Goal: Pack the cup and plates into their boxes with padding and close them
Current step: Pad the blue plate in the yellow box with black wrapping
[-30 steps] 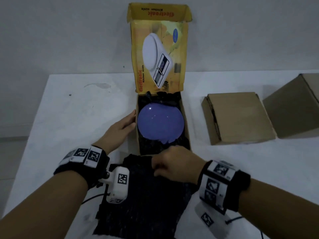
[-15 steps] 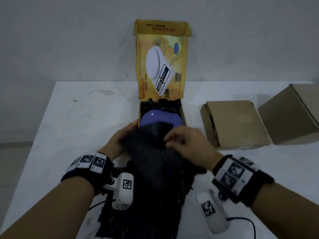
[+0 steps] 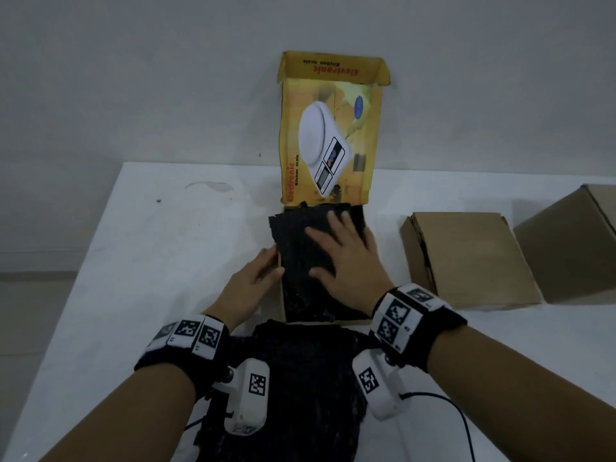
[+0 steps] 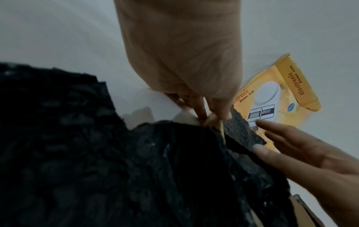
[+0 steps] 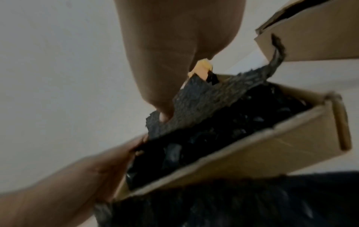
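Observation:
The yellow kitchen-scale box stands open at mid-table with its lid upright. A black padding sheet lies across the box's opening and hides the plate. My right hand lies flat on the sheet with its fingers spread. My left hand holds the box's left wall, fingers outside and thumb at the rim. The left wrist view shows my right hand's fingers on the sheet. In the right wrist view the sheet sticks up above the box's near wall.
More black padding lies piled on the white table in front of the box, under my wrists. Two closed brown cardboard boxes sit to the right. A wall stands behind the table.
My right hand lifted a black sheet from the near pile and laid it over the purple plate, which no longer shows. It now lies flat on the sheet. My left hand stayed at the box's side.

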`<action>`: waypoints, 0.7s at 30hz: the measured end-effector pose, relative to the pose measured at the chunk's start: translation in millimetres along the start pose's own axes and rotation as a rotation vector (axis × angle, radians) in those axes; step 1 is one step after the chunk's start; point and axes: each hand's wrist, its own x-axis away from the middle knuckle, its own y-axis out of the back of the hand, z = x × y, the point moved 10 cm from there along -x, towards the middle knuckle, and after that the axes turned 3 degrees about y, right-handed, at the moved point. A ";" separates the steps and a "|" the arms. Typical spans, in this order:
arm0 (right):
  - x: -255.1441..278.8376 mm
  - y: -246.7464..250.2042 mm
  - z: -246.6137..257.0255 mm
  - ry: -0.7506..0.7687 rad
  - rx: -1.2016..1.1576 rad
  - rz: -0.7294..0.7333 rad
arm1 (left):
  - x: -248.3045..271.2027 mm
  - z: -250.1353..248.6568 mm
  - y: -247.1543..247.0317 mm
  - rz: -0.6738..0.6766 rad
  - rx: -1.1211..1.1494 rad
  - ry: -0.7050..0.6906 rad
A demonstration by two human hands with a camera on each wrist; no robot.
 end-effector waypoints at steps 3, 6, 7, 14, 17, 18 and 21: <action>-1.9 -43.5 10.6 0.155 0.069 0.200 | 0.3 2.5 0.6 -0.016 0.043 0.019; -2.3 -68.0 -12.4 -0.032 0.004 0.348 | 1.1 -1.8 -1.2 -0.004 -0.006 -0.016; -1.4 -72.4 -16.4 -0.081 0.002 0.377 | 1.6 -2.6 -1.7 -0.002 -0.013 -0.024; -3.2 -78.9 -14.9 -0.192 -0.016 0.338 | 1.6 -2.7 -3.1 -0.004 -0.002 -0.028; -1.6 -71.0 -14.1 -0.193 -0.069 0.335 | 2.3 -3.7 -3.8 -0.007 -0.029 -0.019; -0.5 -64.6 -14.0 -0.197 -0.112 0.312 | 2.1 -3.6 -3.8 -0.007 -0.028 -0.020; 6.9 -28.4 -8.1 -0.125 -0.232 0.119 | 0.6 -1.7 -1.5 -0.003 -0.039 -0.025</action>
